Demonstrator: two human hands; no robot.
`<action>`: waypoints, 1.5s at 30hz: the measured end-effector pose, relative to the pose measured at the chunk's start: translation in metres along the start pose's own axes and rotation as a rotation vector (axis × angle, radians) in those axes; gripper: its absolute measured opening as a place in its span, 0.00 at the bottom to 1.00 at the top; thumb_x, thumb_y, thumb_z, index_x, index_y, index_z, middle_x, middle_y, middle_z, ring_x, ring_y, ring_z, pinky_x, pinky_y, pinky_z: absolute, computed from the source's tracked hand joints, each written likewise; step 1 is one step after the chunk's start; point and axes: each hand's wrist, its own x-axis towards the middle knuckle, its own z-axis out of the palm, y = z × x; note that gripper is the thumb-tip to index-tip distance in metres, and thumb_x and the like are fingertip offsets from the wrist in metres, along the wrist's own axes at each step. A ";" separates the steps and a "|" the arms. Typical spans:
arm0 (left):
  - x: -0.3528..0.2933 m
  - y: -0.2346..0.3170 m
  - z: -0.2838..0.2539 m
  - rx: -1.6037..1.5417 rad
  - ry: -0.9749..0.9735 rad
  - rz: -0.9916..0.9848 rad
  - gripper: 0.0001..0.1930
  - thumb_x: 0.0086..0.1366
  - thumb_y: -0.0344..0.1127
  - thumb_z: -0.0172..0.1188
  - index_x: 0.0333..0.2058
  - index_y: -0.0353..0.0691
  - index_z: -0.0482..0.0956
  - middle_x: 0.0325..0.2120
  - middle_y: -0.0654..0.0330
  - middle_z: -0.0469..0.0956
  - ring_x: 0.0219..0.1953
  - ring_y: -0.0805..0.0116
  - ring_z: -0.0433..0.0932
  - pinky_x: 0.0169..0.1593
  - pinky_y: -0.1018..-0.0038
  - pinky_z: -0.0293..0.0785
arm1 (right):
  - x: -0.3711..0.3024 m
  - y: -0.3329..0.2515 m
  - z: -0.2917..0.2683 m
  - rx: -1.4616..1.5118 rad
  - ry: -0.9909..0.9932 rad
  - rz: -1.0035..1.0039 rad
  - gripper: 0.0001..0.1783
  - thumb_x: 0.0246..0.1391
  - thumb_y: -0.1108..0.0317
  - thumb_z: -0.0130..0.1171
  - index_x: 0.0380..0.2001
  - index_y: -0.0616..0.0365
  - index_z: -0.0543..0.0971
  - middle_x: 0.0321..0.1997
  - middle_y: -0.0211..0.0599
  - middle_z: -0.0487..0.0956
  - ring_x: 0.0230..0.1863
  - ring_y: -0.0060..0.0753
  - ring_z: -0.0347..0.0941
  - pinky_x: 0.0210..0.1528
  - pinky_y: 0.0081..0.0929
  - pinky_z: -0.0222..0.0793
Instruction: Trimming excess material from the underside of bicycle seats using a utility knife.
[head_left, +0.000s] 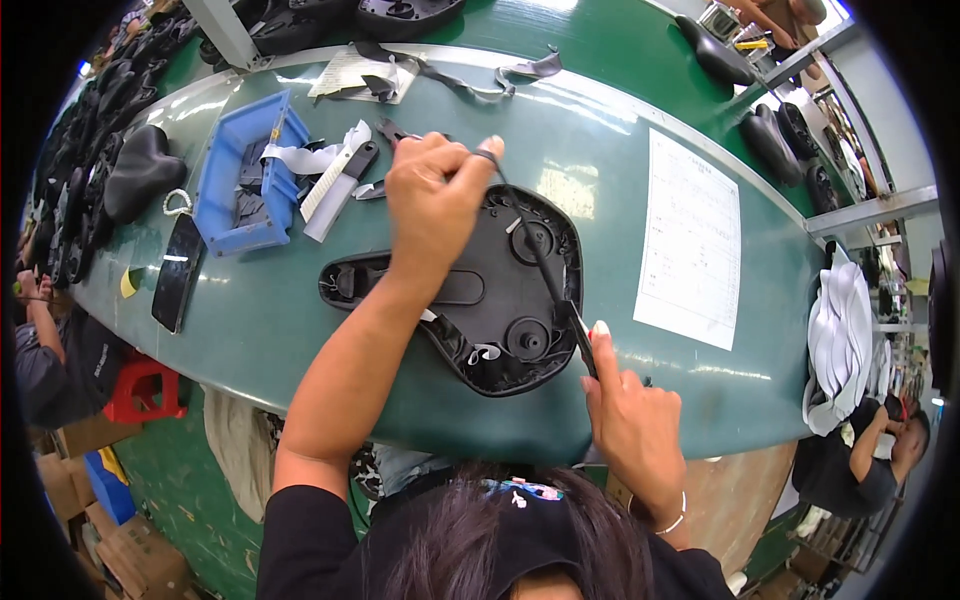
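An upturned black bicycle saddle (500, 290) lies on the green table, its hollow underside facing up. My left hand (432, 195) is closed above its far side, pinching the end of a dark trim strip (535, 240). The strip runs taut across the underside to the saddle's right edge. There my right hand (635, 415) grips a slim knife (583, 345) with a bit of red near the fingers, its tip at the strip's lower end. Just beyond my left hand are the jaws of some pliers (388, 131); the rest is hidden.
A blue bin (240, 235) with dark pieces stands left, beside a white-handled tool (335, 185). A phone (178, 275) and a black saddle (142, 175) lie farther left. Paper (690, 240) lies right; cut strips (465, 85) lie behind. Co-workers (865, 455) sit at both sides.
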 end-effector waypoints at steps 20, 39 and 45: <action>0.022 -0.003 -0.173 -1.824 0.022 -0.280 0.13 0.68 0.35 0.46 0.22 0.42 0.68 0.23 0.61 0.68 0.27 0.67 0.67 0.28 0.77 0.67 | -0.011 0.044 -0.042 -0.192 -0.186 -0.257 0.28 0.53 0.67 0.56 0.59 0.49 0.68 0.15 0.36 0.69 0.13 0.37 0.66 0.17 0.35 0.59; 0.027 0.104 -0.014 -1.389 0.060 -0.479 0.15 0.68 0.41 0.48 0.24 0.41 0.61 0.18 0.66 0.59 0.19 0.75 0.56 0.23 0.77 0.53 | -0.084 0.041 0.009 0.756 -0.083 0.270 0.31 0.58 0.67 0.54 0.63 0.54 0.58 0.20 0.37 0.76 0.16 0.33 0.72 0.19 0.30 0.66; 0.002 0.114 -0.054 -1.033 0.564 -0.200 0.18 0.70 0.44 0.43 0.22 0.47 0.54 0.21 0.66 0.55 0.20 0.75 0.54 0.22 0.79 0.51 | -0.119 0.026 0.015 1.113 -0.042 0.433 0.31 0.60 0.69 0.51 0.64 0.57 0.53 0.26 0.38 0.76 0.20 0.23 0.72 0.24 0.23 0.70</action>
